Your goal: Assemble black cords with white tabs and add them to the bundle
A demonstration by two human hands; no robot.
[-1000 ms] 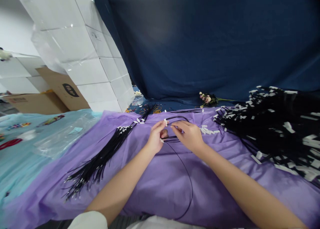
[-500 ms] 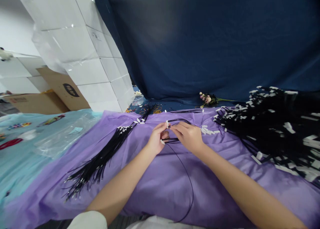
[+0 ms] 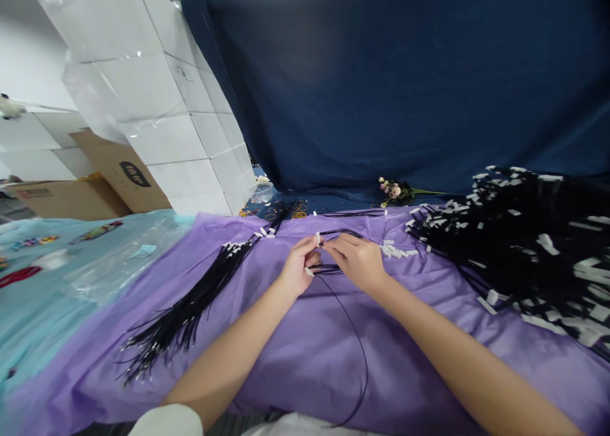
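Observation:
In the middle, above a purple cloth [image 3: 305, 360], my left hand [image 3: 299, 267] pinches a black cord [image 3: 350, 328] near a small white tag [image 3: 318, 238]. A second white piece [image 3: 309, 271] shows at its lower fingers. My right hand [image 3: 359, 258] is closed with fingertips together, just right of my left fingertips, on the same looped black cord. One strand hangs from the hands in a long curve toward the front edge. What exactly lies between the right fingertips is too small to make out.
A bundle of black cords [image 3: 200, 302] lies to the left. A big heap of tagged black cords [image 3: 519, 239] is on the right. Loose white tags [image 3: 396, 250] lie behind my right hand. White boxes [image 3: 183, 137], a flower sprig [image 3: 394, 189] and a plastic bag [image 3: 128, 258] stand or lie around.
Both hands stay almost in the same place, still on the cord and white tag. The view has shifted only very slightly.

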